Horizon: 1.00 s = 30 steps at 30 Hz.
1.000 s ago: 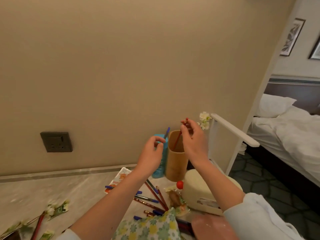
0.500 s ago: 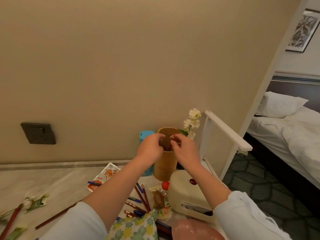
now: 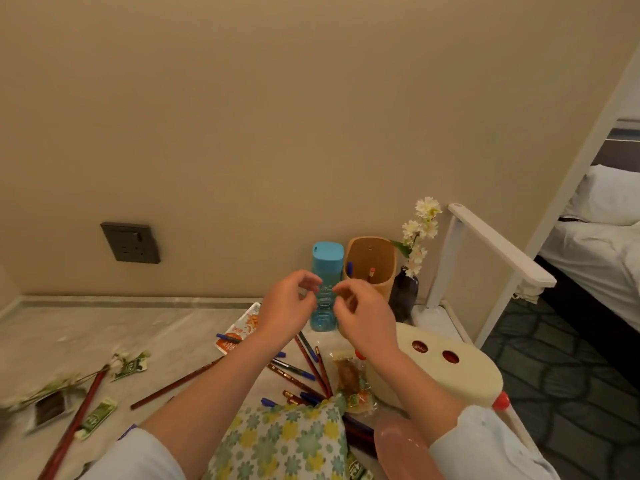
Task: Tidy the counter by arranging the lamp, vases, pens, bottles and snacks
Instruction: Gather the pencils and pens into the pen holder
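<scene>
A wooden pen holder [image 3: 372, 261] stands against the wall with a blue pen and a red pencil inside. Left of it is a blue bottle [image 3: 325, 268]; right of it a dark vase with white flowers [image 3: 404, 292]. My left hand [image 3: 285, 306] and my right hand [image 3: 363, 317] hover in front of the bottle and holder, fingers loosely curled and apart, holding nothing. Several red pencils and blue pens [image 3: 304, 372] lie scattered on the counter below my wrists. A white lamp arm [image 3: 498, 247] rises at the right above a cream base [image 3: 446, 372].
A snack packet [image 3: 242, 329] lies left of my hands, wrapped sweets [image 3: 349, 379] by the lamp base. A floral pouch [image 3: 287, 441] and a pink bottle [image 3: 401, 445] sit near me. Green sachets [image 3: 97, 417], long red sticks and flower stems lie at the left. The counter edge drops at the right.
Both hands put a blue pen and a red pencil into the holder, let go, and drew back toward me. The camera tilted down.
</scene>
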Each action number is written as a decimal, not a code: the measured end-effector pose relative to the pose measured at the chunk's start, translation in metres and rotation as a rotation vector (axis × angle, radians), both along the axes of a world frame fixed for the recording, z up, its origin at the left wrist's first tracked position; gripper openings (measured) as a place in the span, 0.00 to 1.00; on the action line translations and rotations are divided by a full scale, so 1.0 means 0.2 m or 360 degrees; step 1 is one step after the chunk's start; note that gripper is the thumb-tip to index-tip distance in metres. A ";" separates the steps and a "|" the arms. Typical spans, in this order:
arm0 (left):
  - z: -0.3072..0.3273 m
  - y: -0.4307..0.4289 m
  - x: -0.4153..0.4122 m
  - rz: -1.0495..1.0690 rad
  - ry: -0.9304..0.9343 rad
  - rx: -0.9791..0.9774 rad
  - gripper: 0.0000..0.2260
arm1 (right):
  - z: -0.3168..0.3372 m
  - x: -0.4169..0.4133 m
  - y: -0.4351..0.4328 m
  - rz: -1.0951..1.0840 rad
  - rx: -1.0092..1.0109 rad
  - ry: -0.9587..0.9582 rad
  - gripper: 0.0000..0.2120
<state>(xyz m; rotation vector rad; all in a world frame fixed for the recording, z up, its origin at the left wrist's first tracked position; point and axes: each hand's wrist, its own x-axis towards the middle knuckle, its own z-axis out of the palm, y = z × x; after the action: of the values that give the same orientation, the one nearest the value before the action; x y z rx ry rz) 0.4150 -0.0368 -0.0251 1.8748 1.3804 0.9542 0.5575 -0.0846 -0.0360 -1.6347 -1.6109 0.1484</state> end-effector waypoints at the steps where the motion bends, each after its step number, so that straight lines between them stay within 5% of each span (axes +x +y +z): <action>1: -0.03 0.00 -0.03 0.0011 0.0051 -0.0025 0.11 | -0.02 -0.03 0.00 0.0039 -0.0164 -0.0058 0.07; 5: -0.18 0.00 -0.16 0.0040 0.0259 -0.0157 0.10 | -0.14 -0.13 0.00 0.0074 -0.0873 -0.0315 0.10; 9: -0.34 -0.01 -0.24 -0.0007 0.0524 -0.0325 0.14 | -0.26 -0.18 0.00 0.0019 -0.1182 -0.0547 0.12; 18: -0.52 -0.04 -0.25 -0.0169 0.0725 -0.0475 0.18 | -0.36 -0.25 0.05 -0.0042 -0.1336 -0.0656 0.16; 30: -0.52 0.00 -0.18 -0.0021 0.0355 -0.0717 0.17 | -0.34 -0.23 0.05 -0.0050 -0.1286 -0.0334 0.09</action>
<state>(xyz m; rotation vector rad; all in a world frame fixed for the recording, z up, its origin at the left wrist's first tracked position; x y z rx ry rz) 0.3783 -0.0358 -0.1292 1.6728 1.5559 0.3863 0.5123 -0.0748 -0.1033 -2.3355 -1.8007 0.7056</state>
